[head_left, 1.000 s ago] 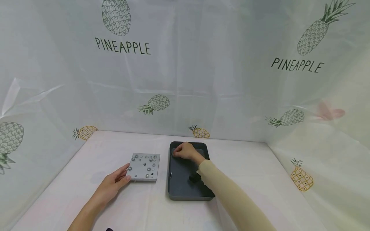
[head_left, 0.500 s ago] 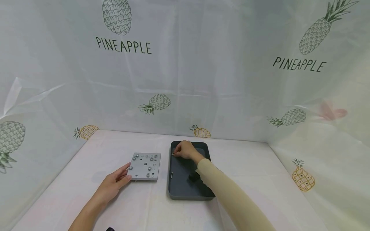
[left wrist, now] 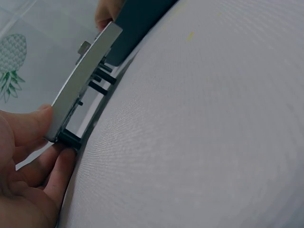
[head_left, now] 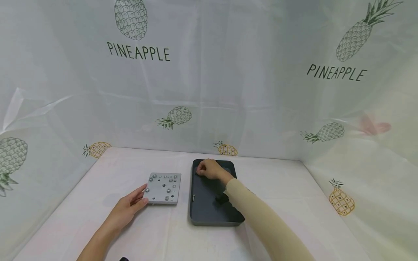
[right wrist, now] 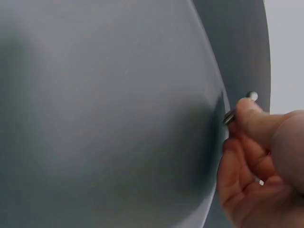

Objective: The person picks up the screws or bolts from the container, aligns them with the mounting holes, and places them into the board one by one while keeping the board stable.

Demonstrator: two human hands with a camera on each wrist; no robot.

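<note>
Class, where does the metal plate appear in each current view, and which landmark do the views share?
Head: metal plate, left of centre, lower half.
Left wrist: upper left, seen edge-on, slanting.
Right wrist: not in it.
Shared landmark: dark tray, near centre in head, at the top in left wrist, filling most of right wrist.

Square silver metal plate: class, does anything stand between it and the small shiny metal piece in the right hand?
Yes: the left wall of the dark grey rectangular tray. Beyond it, only white tabletop shows before the plate.

Matt metal plate (head_left: pixel 160 193), smooth plastic tray (head_left: pixel 209 212)
</note>
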